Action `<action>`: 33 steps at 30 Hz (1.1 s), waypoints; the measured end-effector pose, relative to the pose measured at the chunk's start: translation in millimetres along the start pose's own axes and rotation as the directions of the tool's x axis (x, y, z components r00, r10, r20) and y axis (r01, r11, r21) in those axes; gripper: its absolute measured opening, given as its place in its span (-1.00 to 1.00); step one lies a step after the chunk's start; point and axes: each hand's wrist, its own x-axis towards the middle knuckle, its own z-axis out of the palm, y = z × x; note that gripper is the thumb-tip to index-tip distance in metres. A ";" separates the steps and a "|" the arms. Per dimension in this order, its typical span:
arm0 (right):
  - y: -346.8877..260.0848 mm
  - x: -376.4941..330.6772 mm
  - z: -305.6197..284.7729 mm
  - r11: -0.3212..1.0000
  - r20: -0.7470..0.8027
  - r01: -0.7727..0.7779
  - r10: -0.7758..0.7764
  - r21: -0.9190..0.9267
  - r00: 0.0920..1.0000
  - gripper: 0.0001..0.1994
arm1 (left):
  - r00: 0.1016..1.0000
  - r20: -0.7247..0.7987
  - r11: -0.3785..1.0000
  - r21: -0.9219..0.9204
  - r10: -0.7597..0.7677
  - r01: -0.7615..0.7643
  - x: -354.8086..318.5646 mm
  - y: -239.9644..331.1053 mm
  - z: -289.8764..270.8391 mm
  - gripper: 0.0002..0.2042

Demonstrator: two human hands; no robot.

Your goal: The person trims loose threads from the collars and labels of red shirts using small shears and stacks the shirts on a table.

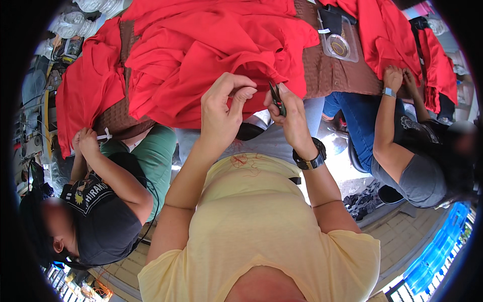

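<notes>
We pinched the red cloth (201,55) edge with our left hand (224,108); our right hand (289,116) gripped small snips (276,98) just beside it. Taut cloth, we judged, meant cleaner trimming.

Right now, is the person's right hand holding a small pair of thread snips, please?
Yes, the right hand grips small thread snips at the edge of the red fabric.

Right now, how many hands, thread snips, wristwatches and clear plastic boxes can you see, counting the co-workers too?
Hands: 6, namely left hand, right hand, two of the co-worker at left, two of the co-worker at right
Snips: 1
Watches: 2, one black, one pale
Clear box: 1
Total: 10
</notes>
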 end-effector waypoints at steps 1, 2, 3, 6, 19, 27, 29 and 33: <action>0.3 -0.9 0.6 1.000 -0.017 0.006 -0.007 -0.014 1.000 -0.54 | 1.000 -0.021 0.999 0.040 0.015 -0.014 1.9 0.9 3.3 -0.88; 1.3 -1.8 -0.4 1.000 -0.011 0.020 -0.020 -0.015 1.000 -0.54 | 0.998 -0.047 0.997 0.080 0.028 -0.024 4.4 2.7 10.4 -0.87; 2.9 -2.7 -2.7 0.999 -0.006 0.033 -0.033 -0.017 0.999 -0.54 | 0.996 -0.072 0.992 0.120 0.042 -0.034 7.4 3.7 17.6 -0.86; 5.9 -6.4 -5.1 1.000 -0.042 0.031 -0.031 0.002 0.999 -0.55 | 0.986 -0.099 0.980 0.162 0.135 -0.118 12.6 -14.9 31.1 -0.88; 2.5 1.3 7.6 0.987 -0.050 0.063 -0.071 -0.148 0.996 -0.48 | 0.990 -0.042 0.991 0.031 0.134 -0.133 10.0 2.0 18.7 -0.95; 0.2 12.4 4.7 0.995 -0.022 0.099 -0.098 0.029 0.995 -0.54 | 0.961 0.002 0.947 0.169 0.278 -0.274 10.5 -3.2 20.6 -0.98; 0.8 15.6 2.4 0.994 -0.002 0.097 -0.097 0.049 0.995 -0.55 | 0.965 0.006 0.952 0.160 0.262 -0.259 11.1 0.8 21.4 -0.99; 0.0 13.3 -9.8 0.996 0.096 0.041 -0.049 0.080 0.994 -0.57 | 0.965 0.208 0.956 0.213 0.159 -0.203 6.3 9.6 13.1 -0.94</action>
